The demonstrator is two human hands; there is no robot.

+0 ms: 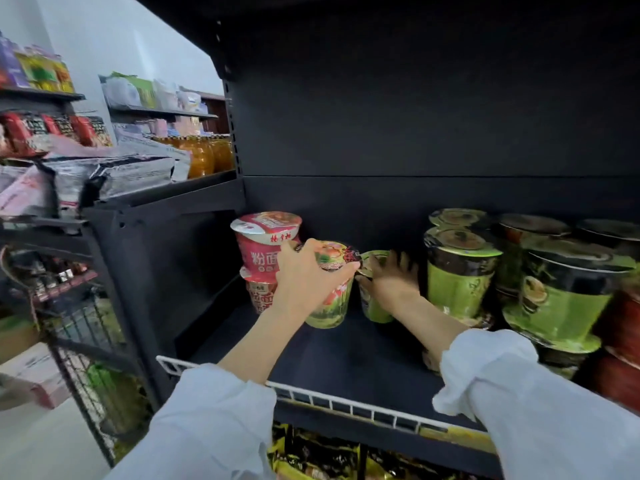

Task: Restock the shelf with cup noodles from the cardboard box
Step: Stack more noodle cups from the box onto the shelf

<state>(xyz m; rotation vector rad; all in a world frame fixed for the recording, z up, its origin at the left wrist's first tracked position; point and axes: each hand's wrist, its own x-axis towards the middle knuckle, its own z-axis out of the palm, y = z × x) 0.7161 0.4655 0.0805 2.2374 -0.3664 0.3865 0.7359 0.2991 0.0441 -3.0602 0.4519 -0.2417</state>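
Left hand (pixel 304 271) grips green cup (pixel 330 289) by rim, right of pink stack (pixel 266 258); right hand (pixel 391 275) fingers spread on second cup (pixel 375 306). Light, thin-walled, crushable; hold at stiff rim.

Bright, even light fills the aisle at left, while the dark shelf bay (pixel 346 348) sits dim and shadowed. Wide-angle distortion bends the edges; the right hand (pixel 389 277) is motion-blurred.
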